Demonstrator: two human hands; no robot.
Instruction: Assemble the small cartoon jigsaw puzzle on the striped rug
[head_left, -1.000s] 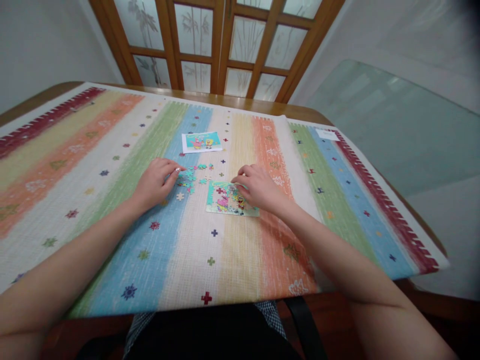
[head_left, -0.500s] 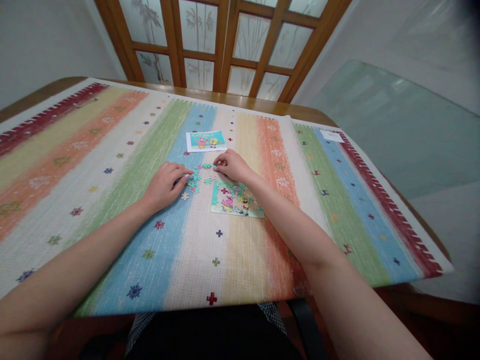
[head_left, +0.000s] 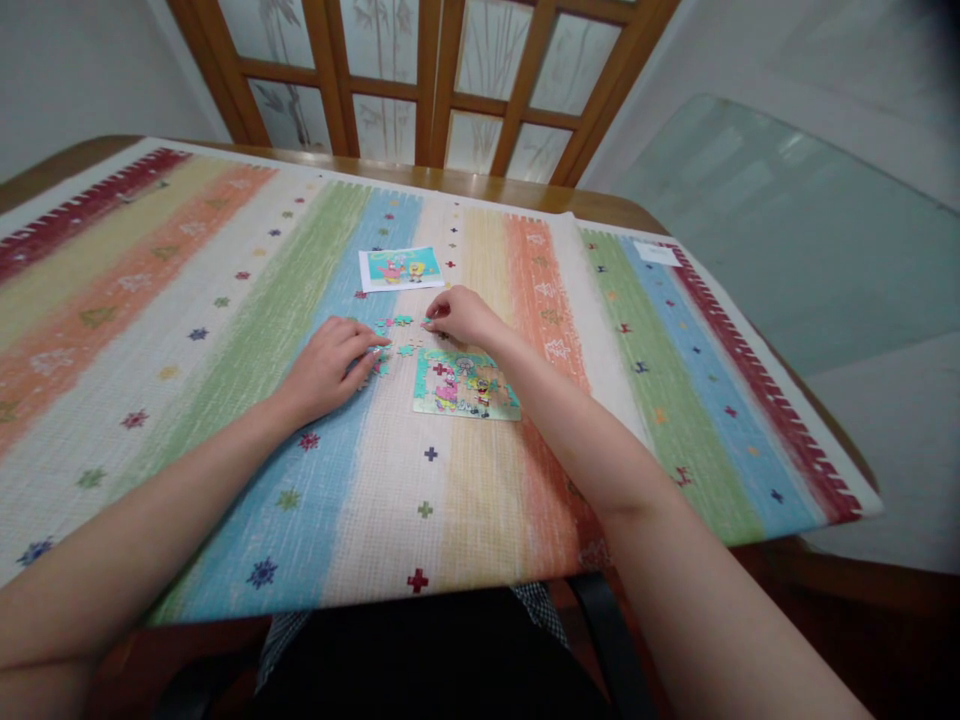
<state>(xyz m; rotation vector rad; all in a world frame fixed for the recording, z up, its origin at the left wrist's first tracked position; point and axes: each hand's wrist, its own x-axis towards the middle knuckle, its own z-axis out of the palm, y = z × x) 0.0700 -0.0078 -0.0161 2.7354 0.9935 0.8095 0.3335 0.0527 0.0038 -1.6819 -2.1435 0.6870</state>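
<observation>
Puzzle pieces [head_left: 397,336] lie between left hand [head_left: 330,365], right hand [head_left: 459,315].

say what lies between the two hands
Loose teal puzzle pieces, scattered on the mat between the left hand and right hand, in the head view.

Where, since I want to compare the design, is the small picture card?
In the head view the picture card lies on the striped mat, mostly on its blue stripe, just beyond the loose pieces and the right hand.

Loose teal puzzle pieces [head_left: 405,349] lie scattered just beyond the part-built puzzle [head_left: 465,386].
</observation>
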